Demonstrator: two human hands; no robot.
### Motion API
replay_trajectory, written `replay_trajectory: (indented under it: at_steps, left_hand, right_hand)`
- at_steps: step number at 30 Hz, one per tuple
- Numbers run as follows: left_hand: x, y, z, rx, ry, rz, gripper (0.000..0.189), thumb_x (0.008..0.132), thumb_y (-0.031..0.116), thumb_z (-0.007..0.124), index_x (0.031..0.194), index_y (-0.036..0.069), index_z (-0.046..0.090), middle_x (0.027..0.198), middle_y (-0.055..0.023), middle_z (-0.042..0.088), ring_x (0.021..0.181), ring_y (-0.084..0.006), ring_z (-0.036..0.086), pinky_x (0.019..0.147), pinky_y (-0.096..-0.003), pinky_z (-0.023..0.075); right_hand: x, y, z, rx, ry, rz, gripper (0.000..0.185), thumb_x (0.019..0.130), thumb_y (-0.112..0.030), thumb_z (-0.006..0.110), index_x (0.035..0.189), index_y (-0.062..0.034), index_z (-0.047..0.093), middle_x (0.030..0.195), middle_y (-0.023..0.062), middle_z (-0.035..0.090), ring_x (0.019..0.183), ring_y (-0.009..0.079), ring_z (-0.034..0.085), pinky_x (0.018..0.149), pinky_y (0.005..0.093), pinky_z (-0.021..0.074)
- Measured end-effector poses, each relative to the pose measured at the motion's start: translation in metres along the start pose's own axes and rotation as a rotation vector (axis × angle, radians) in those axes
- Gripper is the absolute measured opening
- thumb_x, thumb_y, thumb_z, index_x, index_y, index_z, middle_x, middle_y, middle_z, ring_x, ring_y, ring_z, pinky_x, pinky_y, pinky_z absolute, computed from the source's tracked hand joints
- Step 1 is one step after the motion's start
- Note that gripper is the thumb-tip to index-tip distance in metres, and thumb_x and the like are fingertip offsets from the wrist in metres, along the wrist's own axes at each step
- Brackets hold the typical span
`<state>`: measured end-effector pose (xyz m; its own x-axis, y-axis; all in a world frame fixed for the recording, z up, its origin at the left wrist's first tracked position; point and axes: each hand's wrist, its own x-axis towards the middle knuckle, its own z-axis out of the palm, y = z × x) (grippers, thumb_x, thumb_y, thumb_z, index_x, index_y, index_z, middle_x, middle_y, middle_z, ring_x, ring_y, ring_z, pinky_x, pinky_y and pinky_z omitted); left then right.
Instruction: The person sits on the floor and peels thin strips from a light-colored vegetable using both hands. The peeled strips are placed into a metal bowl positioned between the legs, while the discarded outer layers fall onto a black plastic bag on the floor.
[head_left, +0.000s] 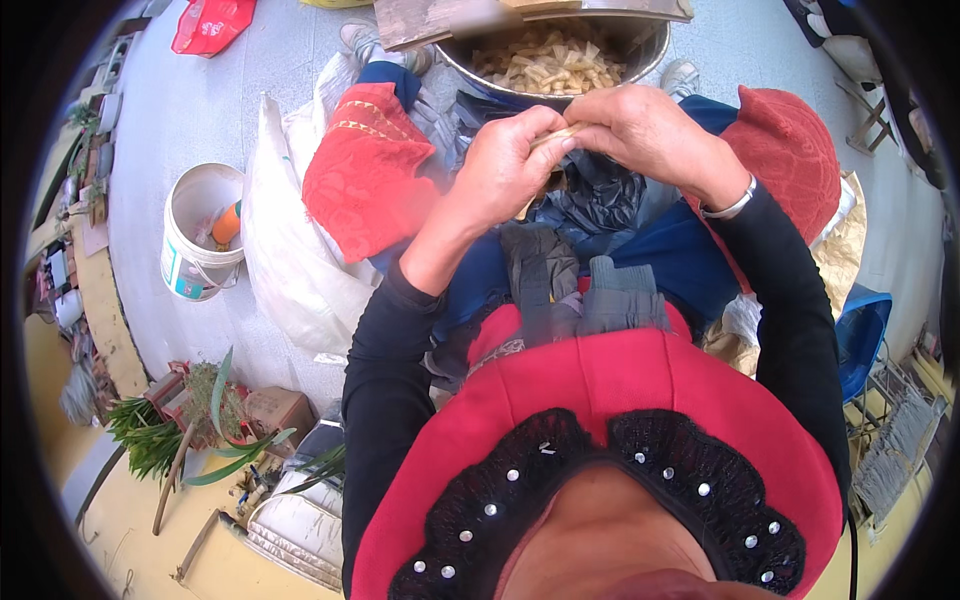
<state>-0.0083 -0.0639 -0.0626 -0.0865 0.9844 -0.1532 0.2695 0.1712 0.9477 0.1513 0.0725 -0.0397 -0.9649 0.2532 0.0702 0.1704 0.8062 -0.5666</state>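
Note:
Both hands meet above my lap, just short of a metal basin (651, 73). My left hand (510, 161) pinches a thin pale strip (556, 136) between thumb and curled fingers. The other end of the strip is in the fingers of my right hand (641, 135), which covers much of it; what it is made of, I cannot tell. Many short pale pieces (562, 66) are heaped in the basin. Wooden boards (442, 21) lie across its far rim. Below my hands, a crumpled black plastic bag (600, 187) rests between my legs.
Red cloths cover my left knee (367, 172) and right knee (784, 150). At left stand a white woven sack (292, 247) and a white bucket (202, 259) holding an orange object (227, 223). Potted plants (150, 431) are behind it. A brown paper sack (844, 240) and a blue plastic object (862, 337) are at right.

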Motion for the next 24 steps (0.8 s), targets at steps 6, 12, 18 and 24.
replay_trajectory:
  at_steps: [6,12,18,24]
  left_hand:
    - [0.009,0.004,-0.013,0.145,0.018,0.123,0.015,0.094,0.017,0.061,0.096,0.003,0.065,0.073,-0.0049,0.062,0.065,-0.0161,0.057,0.060,-0.0298,0.0447]
    - [0.032,0.011,-0.036,-0.388,-0.097,0.009,0.019,0.095,0.017,0.060,0.093,-0.001,0.066,0.072,0.0070,0.053,0.066,-0.0025,0.043,0.056,-0.0206,0.0358]
    - [0.109,-0.001,-0.071,-0.252,0.143,0.046,0.021,0.095,0.014,0.060,0.109,0.000,0.068,0.074,0.0031,0.058,0.068,-0.0042,0.050,0.061,-0.0190,0.0391]
    - [0.155,-0.013,-0.083,-0.176,0.242,0.036,0.014,0.095,0.013,0.059,0.101,0.002,0.065,0.074,0.0019,0.059,0.070,-0.0055,0.053,0.065,-0.0201,0.0415]
  right_hand:
    - [0.007,0.002,-0.026,0.093,-0.074,-0.011,0.019,0.085,-0.019,0.066,0.096,-0.0035,0.066,0.084,0.0168,0.066,0.080,0.0356,0.064,0.069,0.0417,0.0508]
    - [0.019,0.000,-0.059,0.370,-0.050,0.261,0.021,0.088,-0.019,0.067,0.098,0.0000,0.065,0.075,0.0140,0.063,0.069,0.0234,0.063,0.066,0.0338,0.0489]
    - [0.059,0.060,-0.040,0.318,0.388,0.278,0.023,0.095,-0.022,0.059,0.104,-0.0024,0.066,0.086,0.0104,0.067,0.082,0.0185,0.064,0.074,0.0323,0.0494]
    - [0.090,0.090,-0.029,0.217,0.516,0.294,0.021,0.095,-0.022,0.058,0.106,-0.0057,0.066,0.090,0.0164,0.067,0.087,0.0266,0.066,0.079,0.0340,0.0502]
